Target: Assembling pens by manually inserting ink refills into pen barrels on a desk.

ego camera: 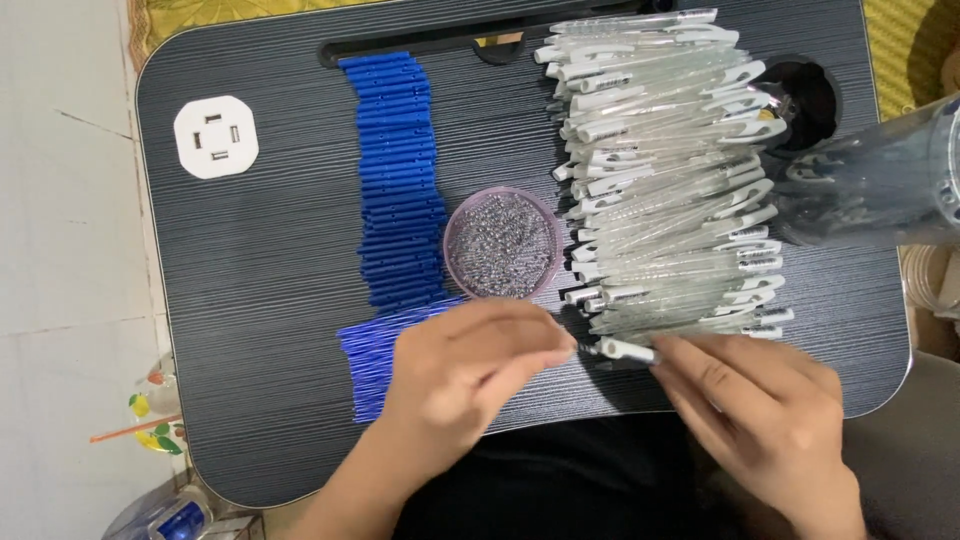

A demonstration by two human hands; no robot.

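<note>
Both hands meet at the tray's [250,300] near edge; the left hand [470,365] pinches something tiny, the right hand [760,410] pinches a clear pen [625,351]; bead dish [503,243] behind.

Both hands meet at the near edge of the dark lap desk [250,300]: right hand [770,420] pinches a clear pen barrel [628,351], left hand [465,365] touches its tip. Blue refills [400,180] sit mid-surface, a round dish of springs [503,243] just beside them, and the pen barrel pile [665,170] toward the right edge.

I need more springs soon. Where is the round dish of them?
In the head view, the round dish sits mid-tray, between the blue tubes and the clear pen barrels, just above the left hand.
</note>
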